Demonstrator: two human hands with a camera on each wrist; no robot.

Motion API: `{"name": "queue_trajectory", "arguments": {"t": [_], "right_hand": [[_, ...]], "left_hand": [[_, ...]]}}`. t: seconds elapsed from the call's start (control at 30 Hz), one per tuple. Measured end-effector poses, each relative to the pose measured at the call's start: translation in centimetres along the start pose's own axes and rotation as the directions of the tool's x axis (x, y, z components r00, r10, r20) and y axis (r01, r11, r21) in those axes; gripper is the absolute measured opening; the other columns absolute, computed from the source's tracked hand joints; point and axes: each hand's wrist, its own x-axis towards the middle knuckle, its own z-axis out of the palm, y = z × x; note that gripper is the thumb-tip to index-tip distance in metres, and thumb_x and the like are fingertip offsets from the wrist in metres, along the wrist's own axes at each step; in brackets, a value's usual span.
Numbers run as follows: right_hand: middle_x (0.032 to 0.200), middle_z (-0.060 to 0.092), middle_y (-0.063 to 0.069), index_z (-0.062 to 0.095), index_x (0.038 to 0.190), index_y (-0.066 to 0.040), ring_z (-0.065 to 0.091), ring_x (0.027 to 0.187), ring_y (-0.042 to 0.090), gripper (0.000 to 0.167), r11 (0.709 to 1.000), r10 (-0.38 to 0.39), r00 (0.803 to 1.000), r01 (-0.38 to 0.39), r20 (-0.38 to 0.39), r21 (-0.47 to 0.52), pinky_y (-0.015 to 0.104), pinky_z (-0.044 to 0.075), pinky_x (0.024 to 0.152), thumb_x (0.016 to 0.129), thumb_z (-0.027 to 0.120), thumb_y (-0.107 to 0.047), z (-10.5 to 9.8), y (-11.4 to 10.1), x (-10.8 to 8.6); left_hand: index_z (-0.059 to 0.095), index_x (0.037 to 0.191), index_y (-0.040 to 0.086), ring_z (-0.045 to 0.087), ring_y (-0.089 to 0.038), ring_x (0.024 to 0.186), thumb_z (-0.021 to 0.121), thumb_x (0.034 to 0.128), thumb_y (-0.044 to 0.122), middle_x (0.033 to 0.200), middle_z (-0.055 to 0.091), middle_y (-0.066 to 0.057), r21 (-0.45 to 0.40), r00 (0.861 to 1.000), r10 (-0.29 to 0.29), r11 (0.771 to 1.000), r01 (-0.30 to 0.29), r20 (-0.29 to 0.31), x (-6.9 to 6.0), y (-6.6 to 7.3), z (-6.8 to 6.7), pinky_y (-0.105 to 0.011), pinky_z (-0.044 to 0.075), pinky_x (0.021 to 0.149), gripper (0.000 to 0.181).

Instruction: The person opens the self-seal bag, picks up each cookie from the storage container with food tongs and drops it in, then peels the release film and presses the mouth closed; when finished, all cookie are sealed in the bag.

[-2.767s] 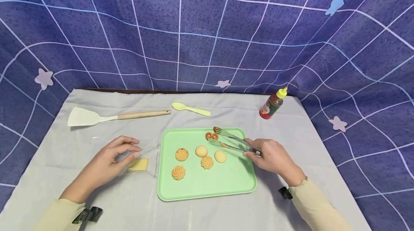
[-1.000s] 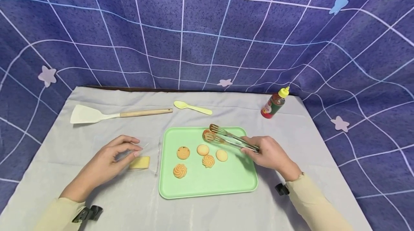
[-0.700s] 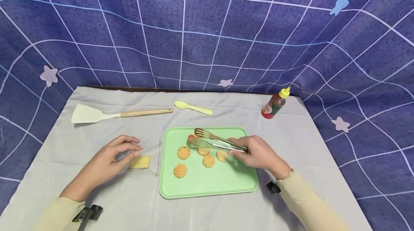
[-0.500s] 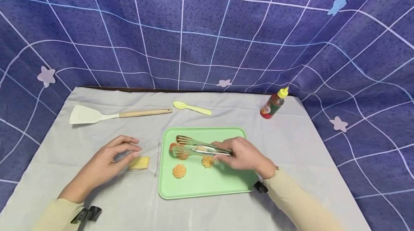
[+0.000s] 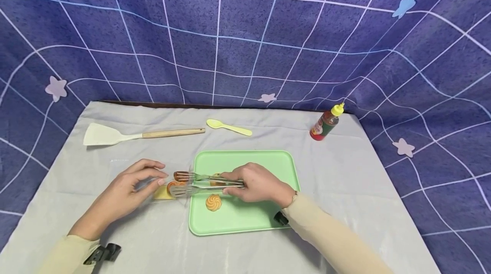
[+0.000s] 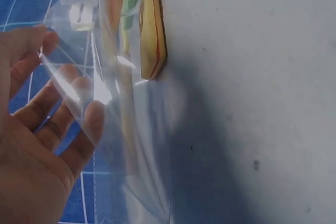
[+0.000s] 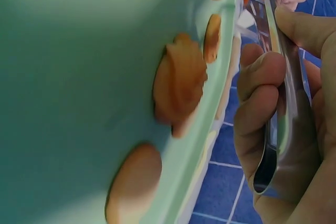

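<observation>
My left hand (image 5: 124, 193) pinches the edge of a clear plastic bag (image 6: 113, 145) and holds it raised. A yellow wafer-like biscuit (image 6: 152, 35) lies inside the bag. My right hand (image 5: 255, 184) grips metal tongs (image 5: 215, 183), their tips past the left edge of the green tray (image 5: 245, 229). A reddish-brown pretzel cookie (image 5: 171, 186) is between the tong tips, beside my left fingers at the bag. On the tray lies a swirled cookie (image 5: 213, 202); in the right wrist view more cookies show, one of them ridged (image 7: 181, 80). My right hand covers some of them in the head view.
A white spatula (image 5: 101, 134) with a wooden handle lies at the back left. Near it rests a pale yellow spoon (image 5: 229, 127). A red sauce bottle (image 5: 324, 124) with a yellow cap stands at the back right, before a blue patterned cloth (image 5: 245, 31).
My right hand has moved left with the tongs and the pretzel, from the tray's upper right across to the bag. My left hand has stayed almost still.
</observation>
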Motion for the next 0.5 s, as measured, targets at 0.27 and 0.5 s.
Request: {"name": "queue_trajectory", "arguments": {"t": [0.27,0.5], "right_hand": [[0.117,0.072,-0.007,0.069,0.132,-0.015,0.021,0.046,-0.002,0.044,0.996,0.033,0.997,-0.038,0.064,0.079,0.020,0.030,0.048,0.096,0.072,-0.040,0.8,-0.1,1.4],[0.118,0.071,-0.009,0.070,0.131,-0.016,0.019,0.048,0.000,0.044,0.993,0.039,0.996,-0.048,0.084,0.105,0.021,0.029,0.047,0.096,0.071,-0.042,1.1,-0.4,2.6]], "left_hand": [[0.077,0.105,0.020,0.058,-0.019,0.113,0.080,0.0878,0.003,0.123,0.062,0.001,0.011,0.999,-0.047,0.999,0.046,0.021,-0.2,0.4,-0.1,-0.011,0.039,0.090,0.024],[0.077,0.107,0.021,0.058,-0.018,0.112,0.080,0.0845,-0.003,0.122,0.063,-0.001,0.005,1.000,-0.013,1.000,0.013,0.000,0.0,0.3,-0.2,-0.011,0.037,0.095,0.032]]}}
